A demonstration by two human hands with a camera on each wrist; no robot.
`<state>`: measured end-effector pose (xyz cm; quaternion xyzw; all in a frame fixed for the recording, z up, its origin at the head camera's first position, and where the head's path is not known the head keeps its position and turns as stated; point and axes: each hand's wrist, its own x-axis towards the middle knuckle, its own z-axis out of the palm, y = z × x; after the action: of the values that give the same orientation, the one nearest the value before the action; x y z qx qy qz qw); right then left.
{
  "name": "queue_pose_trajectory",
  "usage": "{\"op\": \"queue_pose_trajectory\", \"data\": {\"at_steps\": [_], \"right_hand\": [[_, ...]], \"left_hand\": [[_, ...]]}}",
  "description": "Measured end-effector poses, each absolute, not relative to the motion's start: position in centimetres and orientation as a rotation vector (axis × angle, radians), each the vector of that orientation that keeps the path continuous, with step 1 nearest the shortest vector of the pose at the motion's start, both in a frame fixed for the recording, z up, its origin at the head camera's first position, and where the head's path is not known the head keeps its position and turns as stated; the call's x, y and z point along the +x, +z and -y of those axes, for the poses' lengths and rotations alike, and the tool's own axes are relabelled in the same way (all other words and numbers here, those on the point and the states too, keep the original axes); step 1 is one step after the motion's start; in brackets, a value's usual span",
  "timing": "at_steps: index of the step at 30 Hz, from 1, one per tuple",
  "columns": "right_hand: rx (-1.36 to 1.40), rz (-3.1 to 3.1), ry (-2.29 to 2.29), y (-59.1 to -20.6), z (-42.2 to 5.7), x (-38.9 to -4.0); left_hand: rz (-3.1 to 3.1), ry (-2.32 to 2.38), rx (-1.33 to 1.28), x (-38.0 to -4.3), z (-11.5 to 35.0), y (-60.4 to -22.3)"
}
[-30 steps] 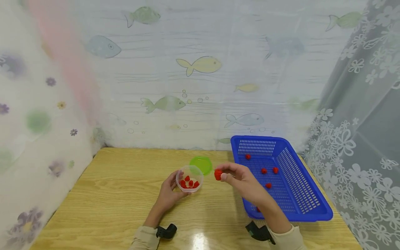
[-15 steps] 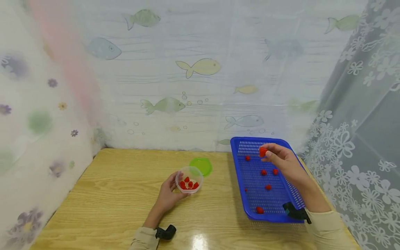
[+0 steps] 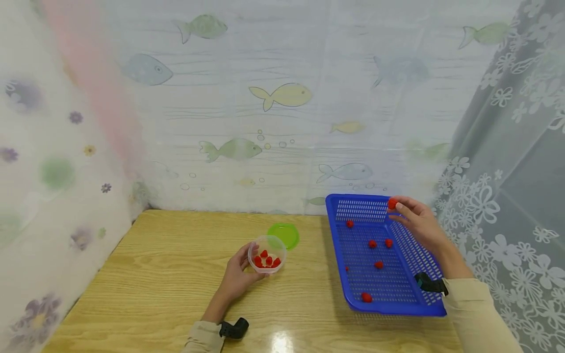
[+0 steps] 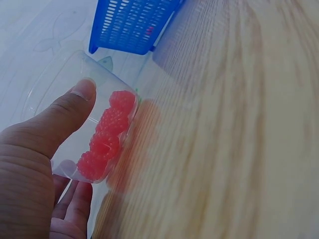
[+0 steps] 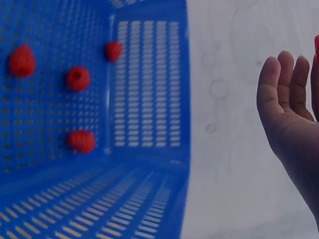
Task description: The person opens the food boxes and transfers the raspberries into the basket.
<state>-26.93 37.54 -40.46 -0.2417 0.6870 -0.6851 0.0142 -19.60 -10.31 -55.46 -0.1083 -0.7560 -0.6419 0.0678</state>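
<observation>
At table [image 3: 176, 264], 2 hands [image 3: 240, 273] [image 3: 419, 224], 1 cup [image 3: 263, 242], 1 held raspberry [image 3: 392, 203]

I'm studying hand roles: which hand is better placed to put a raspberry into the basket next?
Probably the right hand: it pinches a raspberry near the blue basket, while the left hand holds the clear container.

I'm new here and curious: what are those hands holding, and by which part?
The right hand pinches a red berry; which end it has cannot be told. The left hand grips a clear cup by its side.
</observation>
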Motion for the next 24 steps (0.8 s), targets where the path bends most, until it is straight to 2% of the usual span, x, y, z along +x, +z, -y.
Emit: {"op": "queue_pose_trajectory", "data": {"at_steps": [15, 24], "right_hand": [[-0.608, -2.225, -2.022, -42.9, -38.9, -28.9], [-0.631, -2.266, -1.998, -43.4, -39.1, -29.1]], "left_hand": [[2.276, -1.935, -0.328, -20.0, 10.3, -56.1], [2.270, -1.959, -0.340, -20.0, 10.4, -56.1]]}}
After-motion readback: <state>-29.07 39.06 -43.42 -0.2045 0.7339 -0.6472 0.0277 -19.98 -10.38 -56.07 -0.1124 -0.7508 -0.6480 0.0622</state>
